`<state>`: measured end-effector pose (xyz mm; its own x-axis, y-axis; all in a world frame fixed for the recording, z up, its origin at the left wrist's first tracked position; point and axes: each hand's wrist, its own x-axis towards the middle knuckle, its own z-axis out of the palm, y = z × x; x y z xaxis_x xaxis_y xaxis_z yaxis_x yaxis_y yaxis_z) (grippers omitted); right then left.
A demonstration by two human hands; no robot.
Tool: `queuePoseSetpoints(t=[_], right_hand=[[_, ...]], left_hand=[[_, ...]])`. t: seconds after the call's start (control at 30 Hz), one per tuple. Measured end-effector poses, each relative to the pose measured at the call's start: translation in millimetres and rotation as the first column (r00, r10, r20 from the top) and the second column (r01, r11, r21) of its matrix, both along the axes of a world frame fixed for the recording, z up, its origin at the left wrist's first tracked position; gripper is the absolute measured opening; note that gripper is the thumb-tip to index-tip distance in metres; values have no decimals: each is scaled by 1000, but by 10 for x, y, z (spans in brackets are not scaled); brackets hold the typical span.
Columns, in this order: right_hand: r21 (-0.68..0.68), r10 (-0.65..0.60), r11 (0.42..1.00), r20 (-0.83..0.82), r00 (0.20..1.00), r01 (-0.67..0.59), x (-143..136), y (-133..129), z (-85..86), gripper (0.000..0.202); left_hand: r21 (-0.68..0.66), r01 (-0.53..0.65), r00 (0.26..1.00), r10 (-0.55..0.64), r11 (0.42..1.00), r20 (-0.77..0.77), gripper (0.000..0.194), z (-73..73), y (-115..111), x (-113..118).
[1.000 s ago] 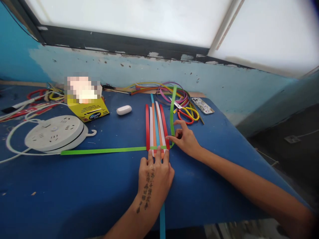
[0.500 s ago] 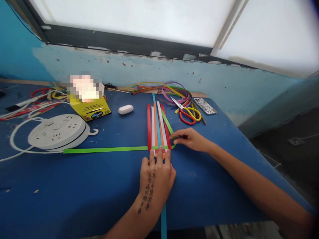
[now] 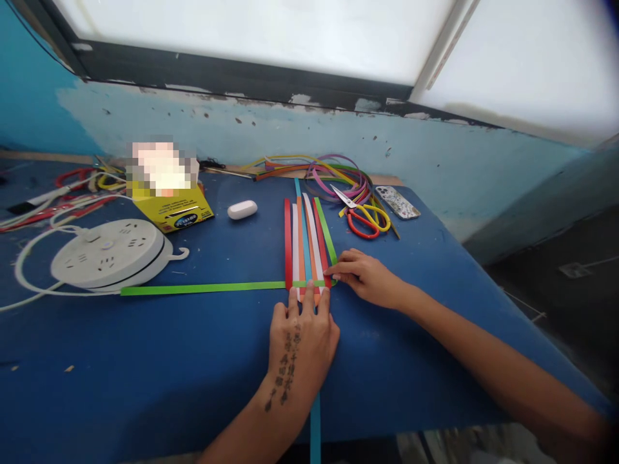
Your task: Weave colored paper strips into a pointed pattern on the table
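My left hand (image 3: 304, 341) lies palm down with its fingers stretched out, pressing the near end of a row of paper strips. Red (image 3: 288, 241), white (image 3: 296, 245), orange and blue (image 3: 315, 428) strips run away from me side by side; the blue one also reaches under my hand to the table's near edge. A green strip (image 3: 203, 288) crosses them and extends left. At the right side it bends sharply and its other part (image 3: 325, 225) points away from me. My right hand (image 3: 365, 276) pinches the green strip at that bend, its thumb partly hidden.
Scissors (image 3: 363, 225) with red and yellow handles lie beyond the strips, beside coiled coloured strips (image 3: 348, 169) and a phone (image 3: 397, 202). Leftward are a white earbud case (image 3: 242, 210), a yellow box (image 3: 181, 209) and a round power strip (image 3: 111, 253) with cables.
The green strip's far part has swung left and straightened, lying closer along the right red strip. My right fingers press at the bend. My left hand stays in place; the view shifted slightly.
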<state>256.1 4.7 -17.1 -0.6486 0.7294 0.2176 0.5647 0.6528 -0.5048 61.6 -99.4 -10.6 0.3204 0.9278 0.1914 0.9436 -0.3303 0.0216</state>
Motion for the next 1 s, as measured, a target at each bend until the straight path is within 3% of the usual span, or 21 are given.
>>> queuePoseSetpoints(t=[0.3,0.57,0.83,1.0], right_hand=[[28,-1,1000,21,1000,0,-18,-66,23,30],[5,-152,988,8,988,152,-120,-72,-28,23],[35,-131,991,-6,991,131,-107,-65,-61,22],[69,-119,990,-9,993,119,-104,-67,-81,24]], left_hand=[[-6,1,1000,-1,1000,19,42,59,34,-9],[15,-2,1000,2,1000,-9,44,68,34,19],[60,-9,999,7,998,35,40,53,33,18],[110,-10,999,5,994,40,32,128,89,-57]])
